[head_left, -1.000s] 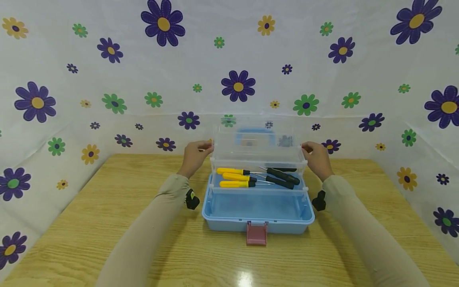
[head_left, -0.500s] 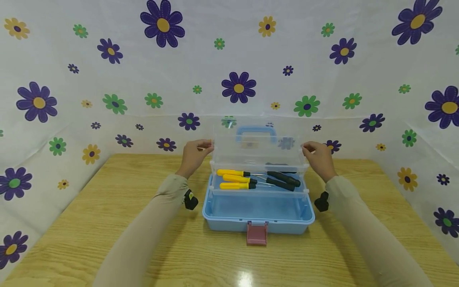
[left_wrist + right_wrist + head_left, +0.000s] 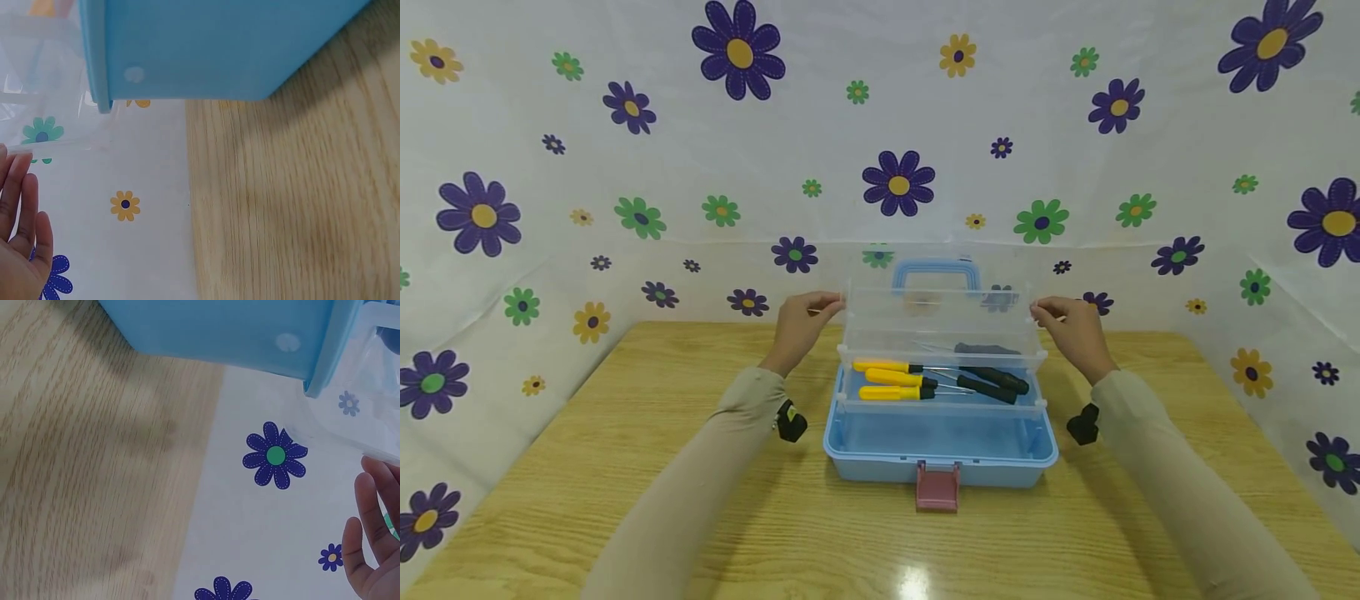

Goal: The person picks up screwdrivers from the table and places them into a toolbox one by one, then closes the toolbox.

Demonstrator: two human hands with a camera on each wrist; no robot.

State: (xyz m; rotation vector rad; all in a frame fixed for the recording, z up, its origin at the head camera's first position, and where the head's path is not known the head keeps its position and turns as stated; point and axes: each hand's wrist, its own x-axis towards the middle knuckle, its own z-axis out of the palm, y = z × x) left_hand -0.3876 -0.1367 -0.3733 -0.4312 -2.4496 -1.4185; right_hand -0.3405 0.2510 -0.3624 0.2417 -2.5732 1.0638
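Observation:
A light blue toolbox (image 3: pixel 925 472) stands open on the table, with a pink latch (image 3: pixel 937 490) hanging at its front. My left hand (image 3: pixel 803 327) pinches the left edge of its raised clear lid (image 3: pixel 880 271). On the opposite edge, my right hand (image 3: pixel 1075 332) pinches too. A blue handle (image 3: pixel 936 268) shows on the lid. Below it are an upper clear tray (image 3: pixel 880 342) and a lower clear tray (image 3: pixel 940 407). Yellow screwdrivers (image 3: pixel 891 377) and black-handled tools (image 3: pixel 988 387) lie behind the lower tray's front edge. Both wrist views show fingers (image 3: pixel 25 206) at the clear plastic's rim; the thumbs are hidden there.
The wooden table (image 3: pixel 625 467) extends around the toolbox. A white flower-print cloth (image 3: pixel 820 150) hangs behind the table and along both sides. Black wrist cameras (image 3: pixel 791 422) sit on both sleeves, close to the toolbox's sides.
The clear trays have come slightly lower and forward. The lid has tilted more upright, so its blue handle shows higher and more plainly. Both hands keep their hold; the wrists have spread a little outward.

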